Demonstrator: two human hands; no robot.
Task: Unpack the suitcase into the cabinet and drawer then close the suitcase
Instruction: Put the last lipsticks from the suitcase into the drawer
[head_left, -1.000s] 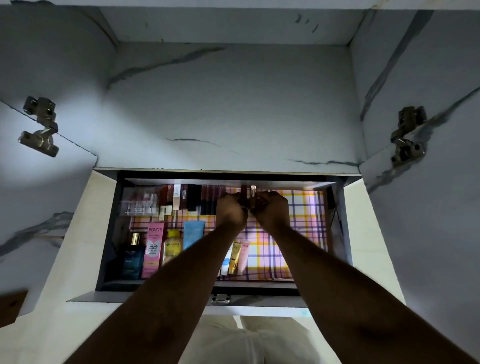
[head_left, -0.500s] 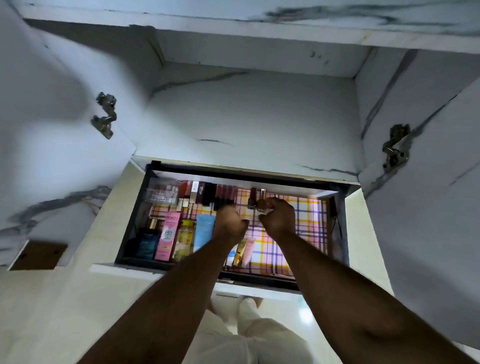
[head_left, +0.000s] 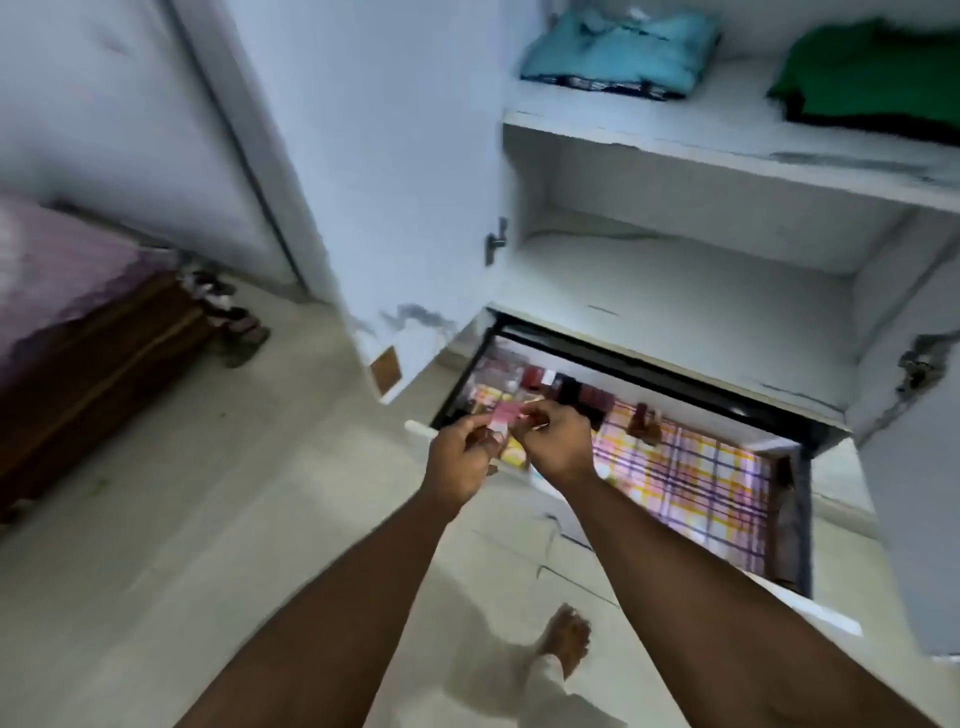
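One camera sits on my head, looking forward and steeply down along my forearms. It is tilted, so the cabinet (head_left: 727, 218) leans across the right and far part of the view. The open drawer (head_left: 691, 483) lies near, right of centre; floor (head_left: 156, 519) fills the near left, a bed (head_left: 67, 291) the far left. The picture is blurred.

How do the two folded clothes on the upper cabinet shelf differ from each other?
The light blue garment lies toward the left end of the shelf; the green garment lies toward the right, partly cut off by the picture's edge. The blue one shows a dark patterned strip along its lower front edge; the green one shows a plain dark layer beneath. Both are folded and lie flat.
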